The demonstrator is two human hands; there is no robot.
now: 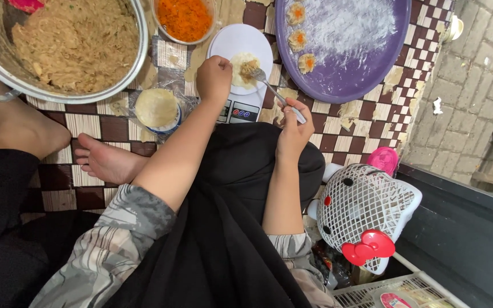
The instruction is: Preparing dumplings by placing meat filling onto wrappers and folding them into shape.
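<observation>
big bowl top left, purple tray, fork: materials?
Big bowl: likely stainless steel, going by its shiny grey rim with reflections. Purple tray: probably plastic, with uniform matte colour and a smooth moulded rim, dusted white. Fork in the right hand: metal, silvery and glinting.

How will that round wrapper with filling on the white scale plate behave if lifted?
The wrapper looks thin and flat, so probably floppy and light. Its filling sits loose in the middle under the fork, so it may spill. It likely tears easily.
</observation>
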